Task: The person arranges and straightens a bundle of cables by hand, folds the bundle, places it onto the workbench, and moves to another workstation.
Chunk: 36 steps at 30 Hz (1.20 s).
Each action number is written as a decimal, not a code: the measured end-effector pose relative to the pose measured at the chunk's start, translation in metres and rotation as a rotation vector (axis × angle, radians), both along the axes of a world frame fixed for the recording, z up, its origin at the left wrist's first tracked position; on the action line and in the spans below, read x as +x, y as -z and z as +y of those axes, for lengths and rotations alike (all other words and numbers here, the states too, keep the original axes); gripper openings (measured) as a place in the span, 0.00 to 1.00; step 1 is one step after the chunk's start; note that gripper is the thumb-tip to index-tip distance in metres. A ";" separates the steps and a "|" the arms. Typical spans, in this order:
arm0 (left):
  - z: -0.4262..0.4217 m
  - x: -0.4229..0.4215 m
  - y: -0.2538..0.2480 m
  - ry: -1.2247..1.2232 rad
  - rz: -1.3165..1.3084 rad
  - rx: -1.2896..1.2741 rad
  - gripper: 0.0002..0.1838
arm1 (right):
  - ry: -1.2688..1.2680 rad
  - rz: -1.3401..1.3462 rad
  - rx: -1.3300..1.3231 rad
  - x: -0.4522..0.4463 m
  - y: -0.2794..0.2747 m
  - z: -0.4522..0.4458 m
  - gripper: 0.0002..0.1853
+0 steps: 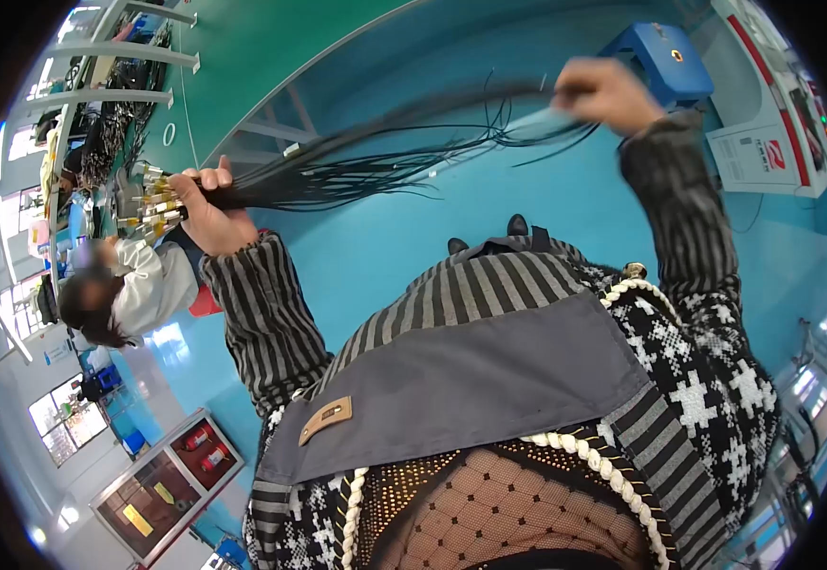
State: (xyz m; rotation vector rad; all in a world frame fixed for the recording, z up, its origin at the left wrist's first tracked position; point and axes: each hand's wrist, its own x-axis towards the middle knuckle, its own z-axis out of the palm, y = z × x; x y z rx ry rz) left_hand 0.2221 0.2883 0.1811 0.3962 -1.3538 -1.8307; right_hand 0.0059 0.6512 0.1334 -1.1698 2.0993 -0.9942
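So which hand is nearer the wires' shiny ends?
Left. The left hand grips the black wires just beside the shiny ends; the right hand is far off, by the wires' other end.

A blurry right grip (611, 96)

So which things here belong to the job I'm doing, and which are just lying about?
Part of the job:
- black wires, bunched in your left hand, with your right hand at the far end
- yellow-and-white end pieces beside your left hand

Apparently just about:
- blue stool
- white ring on the green table
- red fire extinguishers
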 end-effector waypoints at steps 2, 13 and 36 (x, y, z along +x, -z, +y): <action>-0.001 0.001 0.000 0.007 -0.041 -0.049 0.14 | 0.277 -0.001 -0.325 0.000 -0.064 0.008 0.05; 0.013 -0.002 -0.026 -0.093 0.068 -0.164 0.13 | 0.469 0.182 0.083 -0.064 0.121 0.065 0.15; 0.054 0.007 -0.007 0.142 -0.050 -0.221 0.14 | -0.281 -0.547 -0.468 0.144 0.096 -0.211 0.11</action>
